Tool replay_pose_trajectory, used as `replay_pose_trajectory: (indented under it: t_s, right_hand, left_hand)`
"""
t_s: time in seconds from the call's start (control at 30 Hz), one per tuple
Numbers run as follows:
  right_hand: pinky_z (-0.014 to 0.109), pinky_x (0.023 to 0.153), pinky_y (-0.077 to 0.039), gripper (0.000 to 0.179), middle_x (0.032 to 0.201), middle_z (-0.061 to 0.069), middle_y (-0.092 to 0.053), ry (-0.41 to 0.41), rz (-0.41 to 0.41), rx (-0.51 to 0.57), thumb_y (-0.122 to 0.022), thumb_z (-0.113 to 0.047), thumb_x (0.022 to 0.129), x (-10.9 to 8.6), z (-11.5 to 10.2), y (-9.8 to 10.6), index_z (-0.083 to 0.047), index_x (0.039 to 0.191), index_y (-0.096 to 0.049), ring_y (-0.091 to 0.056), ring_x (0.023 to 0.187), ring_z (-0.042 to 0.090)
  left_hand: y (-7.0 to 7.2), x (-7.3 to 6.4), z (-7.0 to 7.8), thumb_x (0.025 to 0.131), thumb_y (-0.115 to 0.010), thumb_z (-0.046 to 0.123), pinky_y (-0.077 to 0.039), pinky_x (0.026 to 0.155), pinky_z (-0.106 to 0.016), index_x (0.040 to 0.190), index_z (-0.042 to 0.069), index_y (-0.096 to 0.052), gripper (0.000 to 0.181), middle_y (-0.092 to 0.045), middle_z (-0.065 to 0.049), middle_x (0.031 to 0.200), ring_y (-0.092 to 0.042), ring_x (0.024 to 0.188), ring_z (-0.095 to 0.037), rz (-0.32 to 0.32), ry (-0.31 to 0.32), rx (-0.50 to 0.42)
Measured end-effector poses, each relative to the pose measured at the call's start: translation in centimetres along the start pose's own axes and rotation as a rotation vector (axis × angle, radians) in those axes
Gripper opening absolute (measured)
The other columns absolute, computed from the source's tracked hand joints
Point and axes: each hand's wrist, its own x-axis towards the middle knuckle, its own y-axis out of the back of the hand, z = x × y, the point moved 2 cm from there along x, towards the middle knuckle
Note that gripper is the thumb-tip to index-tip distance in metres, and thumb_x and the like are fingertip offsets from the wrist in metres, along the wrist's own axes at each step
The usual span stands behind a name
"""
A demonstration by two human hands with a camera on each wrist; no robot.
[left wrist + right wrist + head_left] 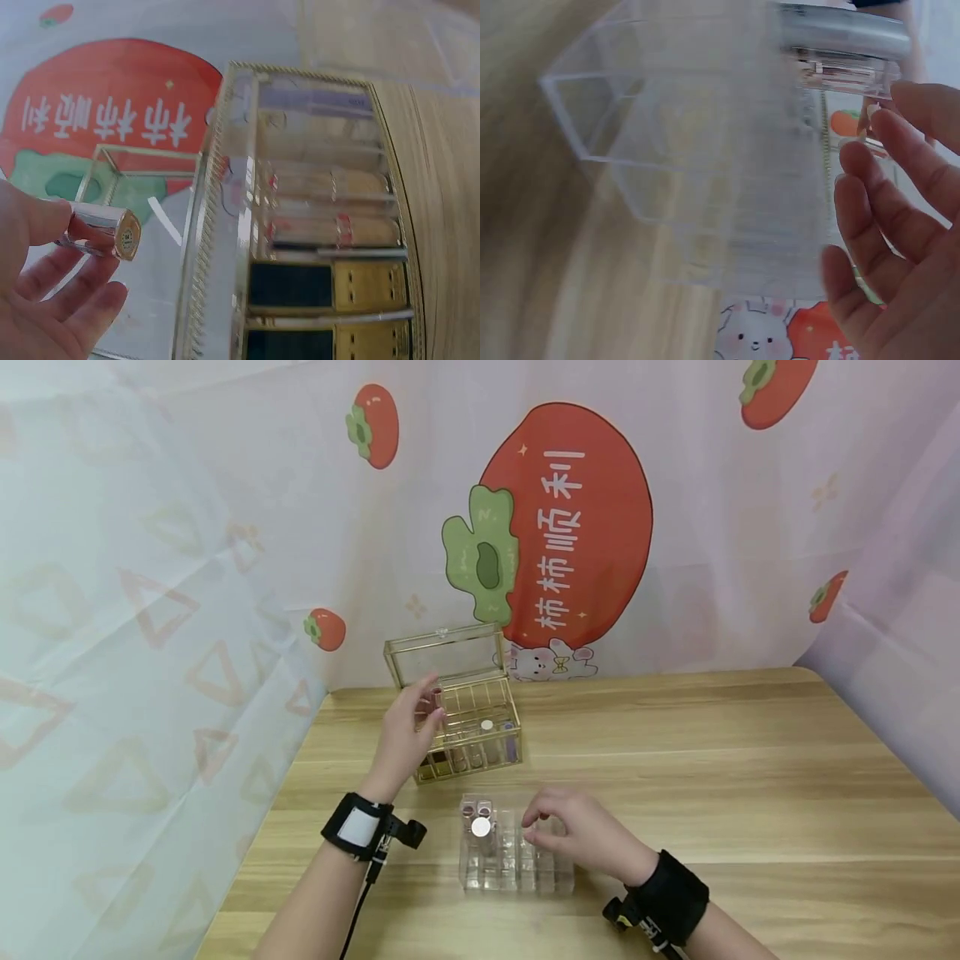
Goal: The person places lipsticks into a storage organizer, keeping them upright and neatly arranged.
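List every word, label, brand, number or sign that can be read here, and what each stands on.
"柿柿顺利": white characters on the large red persimmon printed on the backdrop.
Label on the end of the lipstick in the left hand: too small to read.
Marks on the purple tube in the gold-trimmed box: too blurred to read.
Nothing else reads clearly.

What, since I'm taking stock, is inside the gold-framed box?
A purple tube, a white-capped tube, two tubes with reddish marks, and two black-and-gold lipstick tubes. In the head view, the left hand hides part of the box's left side.
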Motion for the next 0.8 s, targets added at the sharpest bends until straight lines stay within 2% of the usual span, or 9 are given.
replay_pose_trajectory:
  t_s: [0.13, 0.27, 0.37, 0.5, 0.6, 0.8]
  right_hand:
    - [0.040, 0.082, -0.052, 0.008, 0.089, -0.011, -0.065, 0.025, 0.002, -0.050, -0.070, -0.021, 0.085, -0.4, 0.7, -1.0, -0.015, 0.091, -0.070, -0.058, 0.089, 0.009]
    - [0.046, 0.088, -0.047, 0.007, 0.090, -0.014, -0.064, 0.041, 0.040, -0.074, -0.071, -0.022, 0.083, -0.7, 1.2, -1.6, -0.018, 0.089, -0.069, -0.055, 0.093, 0.008]
    - [0.050, 0.091, -0.044, 0.007, 0.091, -0.012, -0.064, 0.056, 0.051, -0.087, -0.071, -0.022, 0.082, -0.7, 1.3, -1.8, -0.018, 0.088, -0.070, -0.055, 0.096, 0.010]
    - [0.050, 0.090, -0.044, 0.006, 0.091, -0.012, -0.064, 0.058, 0.048, -0.090, -0.071, -0.022, 0.082, -0.6, 1.3, -1.8, -0.018, 0.088, -0.071, -0.054, 0.095, 0.010]
    - [0.049, 0.089, -0.044, 0.006, 0.091, -0.013, -0.063, 0.054, 0.045, -0.094, -0.071, -0.022, 0.082, -0.5, 1.3, -1.7, -0.019, 0.088, -0.070, -0.054, 0.094, 0.009]
    - [0.048, 0.089, -0.044, 0.006, 0.091, -0.012, -0.063, 0.055, 0.046, -0.092, -0.071, -0.021, 0.082, -0.5, 1.3, -1.7, -0.018, 0.087, -0.071, -0.054, 0.096, 0.009]
  left_hand:
    - [-0.2, 0.2, -1.1, 0.085, -0.067, -0.002, -0.058, 0.075, -0.038, 0.131, 0.005, -0.051, 0.049, -0.061, -0.012, 0.102, -0.061, 0.088, -0.022, -0.012, 0.004, 0.106]
    - [-0.6, 0.4, -2.0, 0.084, -0.068, -0.002, -0.057, 0.075, -0.039, 0.125, -0.001, -0.053, 0.045, -0.062, -0.011, 0.098, -0.060, 0.088, -0.022, -0.051, -0.038, 0.228]
    - [-0.9, 0.4, -2.7, 0.081, -0.071, -0.002, -0.056, 0.075, -0.039, 0.120, 0.000, -0.055, 0.042, -0.064, -0.010, 0.096, -0.060, 0.086, -0.021, -0.075, -0.057, 0.299]
    - [-1.1, 0.4, -3.4, 0.079, -0.072, -0.003, -0.056, 0.074, -0.039, 0.114, 0.000, -0.056, 0.038, -0.065, -0.009, 0.092, -0.061, 0.084, -0.021, -0.081, -0.067, 0.328]
    - [-1.1, 0.5, -3.6, 0.079, -0.072, -0.005, -0.056, 0.072, -0.039, 0.108, 0.000, -0.056, 0.034, -0.063, -0.009, 0.091, -0.060, 0.084, -0.022, -0.082, -0.067, 0.316]
    - [-1.3, 0.2, -4.0, 0.080, -0.072, -0.003, -0.056, 0.070, -0.037, 0.100, 0.001, -0.056, 0.027, -0.062, -0.010, 0.092, -0.059, 0.083, -0.021, -0.135, -0.052, 0.325]
